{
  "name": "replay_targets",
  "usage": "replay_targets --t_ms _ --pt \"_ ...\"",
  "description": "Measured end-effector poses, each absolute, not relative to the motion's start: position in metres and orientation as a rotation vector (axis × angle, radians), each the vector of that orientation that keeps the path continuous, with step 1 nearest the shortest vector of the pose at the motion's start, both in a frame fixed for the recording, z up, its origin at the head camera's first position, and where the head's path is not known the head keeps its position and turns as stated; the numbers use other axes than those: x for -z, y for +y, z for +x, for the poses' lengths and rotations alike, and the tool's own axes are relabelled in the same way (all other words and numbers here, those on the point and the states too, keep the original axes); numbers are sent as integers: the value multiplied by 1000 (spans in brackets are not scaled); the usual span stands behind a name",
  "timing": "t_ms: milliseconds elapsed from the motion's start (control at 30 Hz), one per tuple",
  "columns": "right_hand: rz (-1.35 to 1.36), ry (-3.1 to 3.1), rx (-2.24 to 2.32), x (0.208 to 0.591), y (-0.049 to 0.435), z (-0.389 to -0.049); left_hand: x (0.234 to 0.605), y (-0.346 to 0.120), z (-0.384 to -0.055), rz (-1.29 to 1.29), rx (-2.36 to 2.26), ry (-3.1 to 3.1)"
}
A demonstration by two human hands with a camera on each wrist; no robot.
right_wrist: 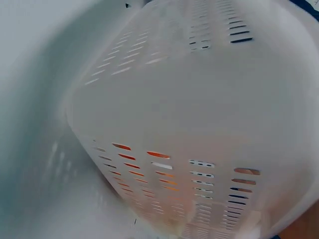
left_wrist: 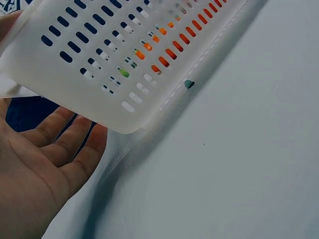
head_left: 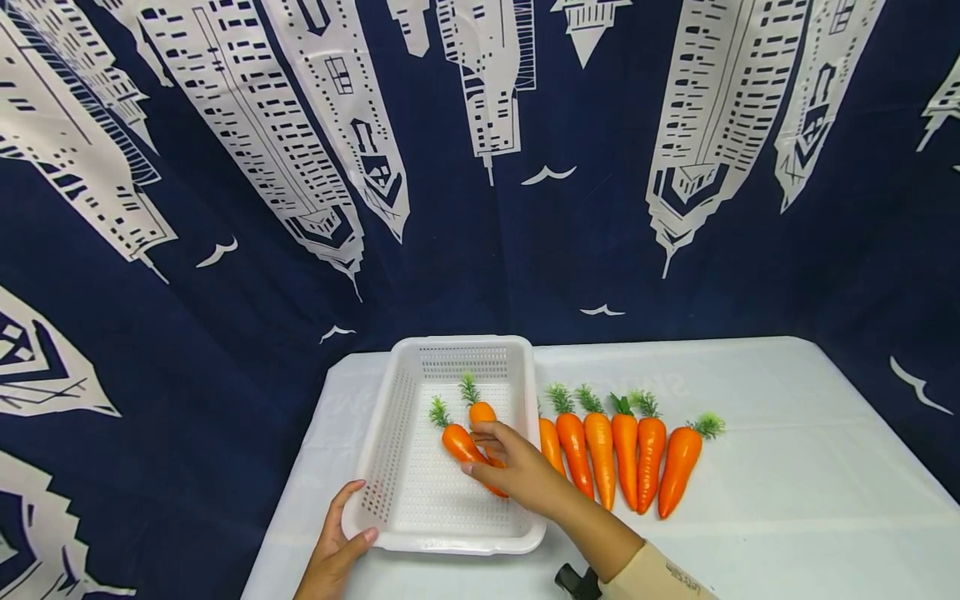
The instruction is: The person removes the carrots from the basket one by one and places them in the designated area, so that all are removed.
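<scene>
A white perforated plastic basket (head_left: 427, 517) stands on the table's left side. My left hand (head_left: 337, 542) grips its near left corner, thumb at the front rim and a finger along the left side. In the left wrist view several fingers of the left hand (left_wrist: 55, 154) lie against the basket's outside (left_wrist: 84, 74). Inside the basket are two orange carrots with green tops, the left carrot (head_left: 459, 442) and the right carrot (head_left: 482, 412). My right hand (head_left: 517, 467) reaches over the right rim, its thumb and fingers curled round a carrot, partly hidden. The right wrist view mostly shows the basket wall (right_wrist: 174, 104).
Right of the basket several carrots (head_left: 600, 454) lie in a row on the white table (head_left: 787, 450), tops pointing away. The nearest is partly hidden by the basket's rim. A dark blue cloth (head_left: 495, 275) with white buildings hangs behind. A black object (head_left: 577, 582) sits by the right forearm.
</scene>
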State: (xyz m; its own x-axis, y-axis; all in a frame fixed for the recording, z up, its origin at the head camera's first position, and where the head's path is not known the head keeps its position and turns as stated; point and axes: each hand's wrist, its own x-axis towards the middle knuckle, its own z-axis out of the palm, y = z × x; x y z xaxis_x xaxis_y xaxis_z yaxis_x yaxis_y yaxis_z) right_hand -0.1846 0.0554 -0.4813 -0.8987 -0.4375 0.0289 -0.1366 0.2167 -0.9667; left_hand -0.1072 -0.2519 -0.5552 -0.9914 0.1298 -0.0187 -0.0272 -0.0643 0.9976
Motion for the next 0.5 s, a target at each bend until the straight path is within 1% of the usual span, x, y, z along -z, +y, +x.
replay_targets --t_ms 500 --pt "-482 2206 1606 483 44 -201 554 -251 -107 106 -2220 2056"
